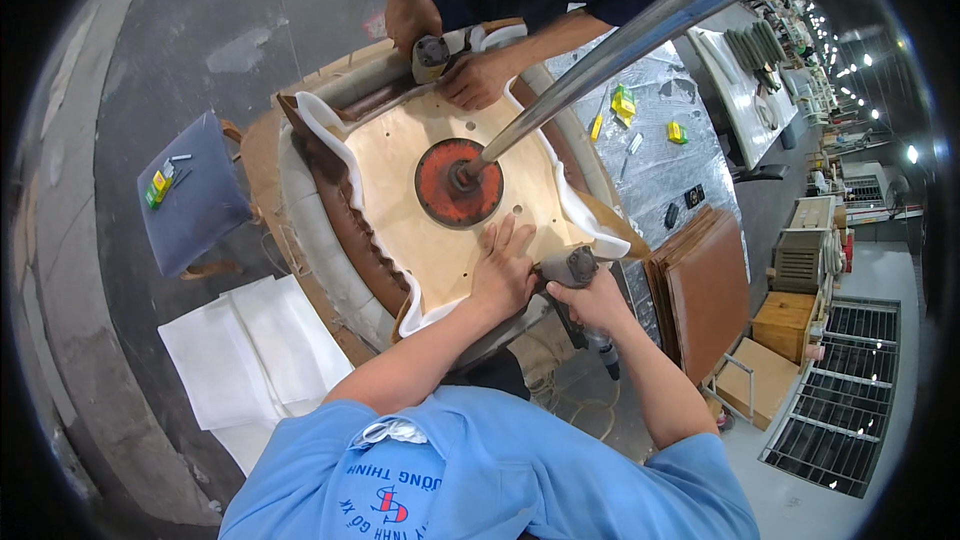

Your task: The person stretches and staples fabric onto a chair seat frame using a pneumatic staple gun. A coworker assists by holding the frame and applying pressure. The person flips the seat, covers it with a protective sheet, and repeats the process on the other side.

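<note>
A pale plywood seat board [395,200] lies in the middle, edged with white padding [345,155] and brown leather [370,260]. A red round press plate [440,190] on a metal rod [610,50] bears down on its centre. My left hand [503,275] lies on the board's near edge, fingers stretched out. In my right hand [592,300] is a grey staple gun [570,266], its head at the board's near right corner. Across from me, a co-worker's hands [480,78] are at the far edge, one gripping another staple gun [430,57].
At left stands a blue-topped stool [195,195] with a small yellow-green box [160,183]. White sheets [255,350] lie near my left elbow. To the right are a silver-covered table [650,105] with small boxes and a stack of brown panels [705,290]. A hose [605,410] hangs below.
</note>
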Action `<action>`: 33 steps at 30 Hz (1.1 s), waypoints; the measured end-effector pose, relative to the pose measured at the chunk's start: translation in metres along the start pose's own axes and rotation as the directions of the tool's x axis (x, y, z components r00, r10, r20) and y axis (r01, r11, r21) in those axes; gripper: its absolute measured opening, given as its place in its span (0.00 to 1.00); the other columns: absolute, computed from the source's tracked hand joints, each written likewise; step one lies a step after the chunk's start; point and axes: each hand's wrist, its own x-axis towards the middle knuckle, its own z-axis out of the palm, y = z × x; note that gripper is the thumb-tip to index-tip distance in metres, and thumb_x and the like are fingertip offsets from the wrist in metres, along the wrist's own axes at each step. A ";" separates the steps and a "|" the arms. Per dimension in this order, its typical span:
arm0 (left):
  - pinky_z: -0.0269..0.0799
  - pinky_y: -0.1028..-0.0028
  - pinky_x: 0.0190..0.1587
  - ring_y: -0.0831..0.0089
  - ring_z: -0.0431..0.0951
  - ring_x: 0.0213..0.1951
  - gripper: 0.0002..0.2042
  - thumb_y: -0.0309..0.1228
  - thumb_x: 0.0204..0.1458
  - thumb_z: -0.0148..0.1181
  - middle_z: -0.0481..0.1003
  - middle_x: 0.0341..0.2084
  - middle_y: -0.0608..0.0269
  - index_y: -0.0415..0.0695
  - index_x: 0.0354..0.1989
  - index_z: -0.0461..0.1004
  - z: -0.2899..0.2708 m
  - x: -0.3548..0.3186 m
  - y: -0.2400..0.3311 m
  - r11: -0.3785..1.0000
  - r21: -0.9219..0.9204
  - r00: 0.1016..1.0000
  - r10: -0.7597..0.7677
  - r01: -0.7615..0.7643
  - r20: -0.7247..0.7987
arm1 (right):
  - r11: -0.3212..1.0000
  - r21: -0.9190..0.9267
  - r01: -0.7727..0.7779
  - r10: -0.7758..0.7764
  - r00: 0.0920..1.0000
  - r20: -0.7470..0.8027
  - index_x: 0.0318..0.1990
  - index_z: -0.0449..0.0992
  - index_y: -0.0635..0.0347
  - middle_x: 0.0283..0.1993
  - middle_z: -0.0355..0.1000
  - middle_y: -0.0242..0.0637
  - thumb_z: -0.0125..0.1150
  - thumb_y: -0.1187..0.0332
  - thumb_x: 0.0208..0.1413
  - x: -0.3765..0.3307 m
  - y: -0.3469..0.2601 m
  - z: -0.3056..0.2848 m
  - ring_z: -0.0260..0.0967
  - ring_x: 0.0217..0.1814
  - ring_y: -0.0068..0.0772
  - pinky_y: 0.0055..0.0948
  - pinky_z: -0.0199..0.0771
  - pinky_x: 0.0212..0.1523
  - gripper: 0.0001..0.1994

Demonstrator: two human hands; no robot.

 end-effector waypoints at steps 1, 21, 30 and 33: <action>0.38 0.43 0.79 0.42 0.48 0.79 0.12 0.38 0.51 0.73 0.62 0.73 0.53 0.41 0.32 0.85 -0.002 -0.001 -0.001 0.999 0.046 0.999 0.032 -0.030 -0.035 | 1.000 0.006 -0.003 0.003 1.000 0.009 0.47 0.80 0.65 0.30 0.77 0.33 0.75 0.64 0.59 0.000 0.002 -0.001 0.72 0.20 0.23 0.28 0.72 0.20 0.16; 0.37 0.41 0.80 0.45 0.47 0.80 0.11 0.35 0.53 0.70 0.61 0.73 0.52 0.41 0.38 0.86 -0.007 -0.011 -0.005 0.999 0.005 0.997 -0.041 0.041 0.064 | 1.000 -0.012 0.003 -0.003 0.999 0.051 0.43 0.81 0.66 0.25 0.76 0.31 0.75 0.63 0.60 0.003 0.004 0.008 0.72 0.20 0.22 0.28 0.72 0.21 0.15; 0.30 0.41 0.81 0.44 0.41 0.81 0.14 0.41 0.57 0.68 0.55 0.76 0.54 0.42 0.41 0.86 -0.024 -0.028 -0.011 0.998 0.065 0.991 -0.012 0.004 0.135 | 0.991 0.133 0.013 -0.025 0.995 0.092 0.45 0.78 0.65 0.29 0.75 0.31 0.75 0.66 0.60 -0.011 0.020 0.008 0.71 0.21 0.23 0.28 0.71 0.21 0.14; 0.30 0.39 0.80 0.46 0.42 0.81 0.12 0.40 0.56 0.69 0.56 0.74 0.54 0.42 0.35 0.84 -0.021 -0.026 -0.010 0.998 0.046 0.993 -0.044 0.039 0.112 | 0.993 0.114 0.004 -0.015 0.995 0.101 0.45 0.78 0.65 0.29 0.75 0.30 0.75 0.66 0.60 -0.013 0.020 0.010 0.71 0.21 0.23 0.27 0.71 0.22 0.14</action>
